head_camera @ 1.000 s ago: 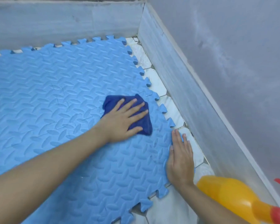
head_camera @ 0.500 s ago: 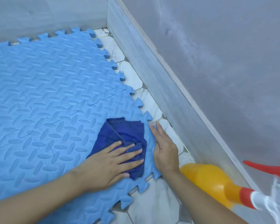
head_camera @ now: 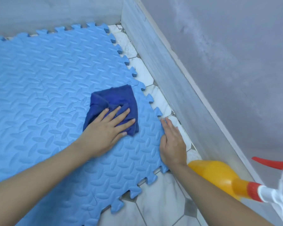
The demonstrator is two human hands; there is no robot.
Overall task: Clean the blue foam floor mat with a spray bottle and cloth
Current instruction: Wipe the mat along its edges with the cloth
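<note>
The blue foam mat (head_camera: 47, 70), with a raised leaf pattern and toothed edges, covers most of the floor. A dark blue cloth (head_camera: 114, 98) lies crumpled on it near the right edge. My left hand (head_camera: 104, 132) presses flat on the cloth's near half, fingers spread. My right hand (head_camera: 171, 142) rests palm down on the mat's right edge, fingertips reaching the tiles. The orange spray bottle (head_camera: 219, 175), with a red collar and white trigger head, lies on its side just behind my right wrist, untouched.
White marble-look floor tiles (head_camera: 153, 209) show in a narrow strip along the mat's right side and near corner. A pale skirting board (head_camera: 170, 79) and grey wall run close along that strip. Another wall closes the far side.
My left hand slid the cloth toward the mat's near edge, then back away from it. My right hand stayed on the mat's right edge. The bottle has not moved.
</note>
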